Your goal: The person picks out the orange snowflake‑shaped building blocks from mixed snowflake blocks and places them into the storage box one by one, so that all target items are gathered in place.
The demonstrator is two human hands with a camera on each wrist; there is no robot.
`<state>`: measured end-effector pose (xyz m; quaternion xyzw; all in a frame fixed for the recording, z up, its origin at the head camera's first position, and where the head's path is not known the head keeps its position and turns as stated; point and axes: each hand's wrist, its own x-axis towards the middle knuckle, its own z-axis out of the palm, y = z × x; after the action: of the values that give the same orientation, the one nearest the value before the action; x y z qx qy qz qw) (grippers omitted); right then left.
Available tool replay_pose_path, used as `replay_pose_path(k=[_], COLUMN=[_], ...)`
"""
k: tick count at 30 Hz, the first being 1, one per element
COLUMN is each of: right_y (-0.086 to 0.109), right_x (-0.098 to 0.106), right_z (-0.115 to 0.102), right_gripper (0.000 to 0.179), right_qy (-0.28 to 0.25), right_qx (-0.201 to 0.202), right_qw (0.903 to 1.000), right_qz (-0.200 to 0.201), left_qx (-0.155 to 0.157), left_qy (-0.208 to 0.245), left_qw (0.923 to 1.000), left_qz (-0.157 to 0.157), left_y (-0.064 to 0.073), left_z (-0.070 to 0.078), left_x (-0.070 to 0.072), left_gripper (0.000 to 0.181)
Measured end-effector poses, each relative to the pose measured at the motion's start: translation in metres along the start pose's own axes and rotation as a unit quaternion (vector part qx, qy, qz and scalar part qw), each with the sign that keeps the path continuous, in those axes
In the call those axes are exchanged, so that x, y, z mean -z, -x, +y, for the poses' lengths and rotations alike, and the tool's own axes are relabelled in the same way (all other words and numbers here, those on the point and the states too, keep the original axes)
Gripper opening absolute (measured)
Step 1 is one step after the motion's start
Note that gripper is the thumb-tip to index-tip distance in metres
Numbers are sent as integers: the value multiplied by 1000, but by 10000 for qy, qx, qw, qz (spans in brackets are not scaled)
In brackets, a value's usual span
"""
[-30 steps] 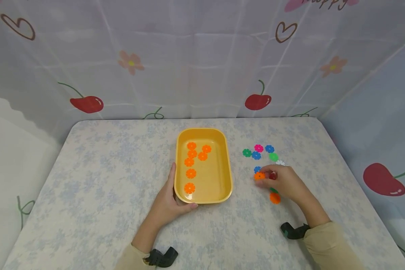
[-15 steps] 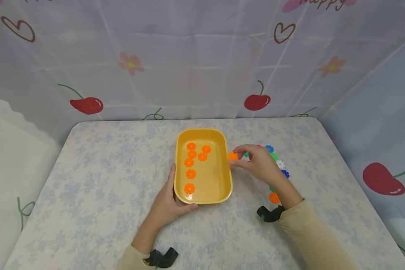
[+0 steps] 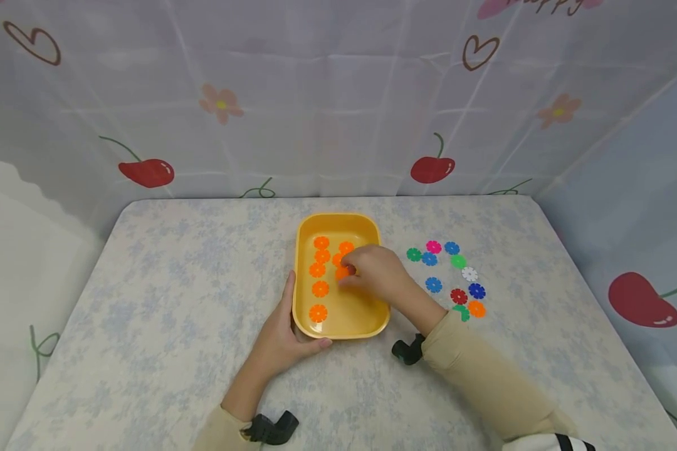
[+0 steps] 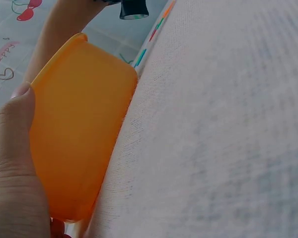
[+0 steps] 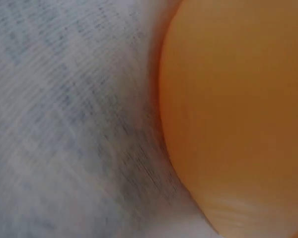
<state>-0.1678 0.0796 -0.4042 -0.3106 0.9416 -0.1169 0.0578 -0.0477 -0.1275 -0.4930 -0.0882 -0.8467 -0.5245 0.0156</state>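
My left hand (image 3: 282, 341) grips the near-left corner of a yellow plastic tray (image 3: 367, 319), thumb along its near rim and fingers at its left side. In the left wrist view the thumb (image 4: 17, 144) lies against the wall of the tray (image 4: 84, 129). My right hand (image 3: 375, 272) reaches over the tray's right rim and pinches an orange flower-shaped disc (image 3: 341, 273) low inside it. Several like orange discs (image 3: 320, 289) lie in the tray, mostly in a column on the left. The right wrist view shows the tray's outer wall (image 5: 238, 109); the hand is out of sight there.
Right of the tray, loose discs lie on the patterned tablecloth (image 3: 175, 282): several blue ones (image 3: 434, 285), a pink one (image 3: 433, 247), a white one (image 3: 469, 274), a red one (image 3: 459, 296), green ones (image 3: 458, 262) and an orange one (image 3: 476, 309). A printed curtain (image 3: 327, 125) hangs behind.
My right hand has carried the orange disc leftward from the loose pile into the tray. The orange disc on the cloth has shifted away and to the right. The left hand stays in place.
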Motion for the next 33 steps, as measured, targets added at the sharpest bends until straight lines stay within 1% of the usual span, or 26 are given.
replay_pose_path(k=[3, 8, 17, 23, 25, 28, 31, 33], right_y=[-6, -13, -17, -16, -13, -6, 6, 17], right_x=[-6, -12, -15, -14, -11, -3, 8, 16], right_z=[-4, -7, -8, -9, -9, -7, -2, 5], right_gripper=[33, 29, 33, 33, 31, 28, 32, 35], right_qy=[329, 618, 889, 1032, 925, 587, 207, 26], right_qx=[-17, -122, -295, -238, -207, -195, -215, -299], right_qw=[9993, 9972, 9949, 9938, 9953, 9980, 9980, 9970], right_qz=[-199, -404, -387, -325, -196, 141, 561, 709], left_qx=[15, 52, 116, 99, 89, 67, 35, 13], left_qy=[12, 63, 105, 105, 86, 57, 35, 34], left_qw=[10000, 10000, 9999, 9999, 9999, 10000, 10000, 10000], left_qz=[18, -9, -20, 2, 6, 6, 16, 26], left_y=[0, 0, 0, 1, 1, 2, 1, 1], left_z=[0, 1, 1, 1, 0, 0, 1, 1], left_x=[0, 0, 0, 0, 0, 0, 0, 0], left_gripper=[133, 133, 134, 133, 133, 133, 133, 134])
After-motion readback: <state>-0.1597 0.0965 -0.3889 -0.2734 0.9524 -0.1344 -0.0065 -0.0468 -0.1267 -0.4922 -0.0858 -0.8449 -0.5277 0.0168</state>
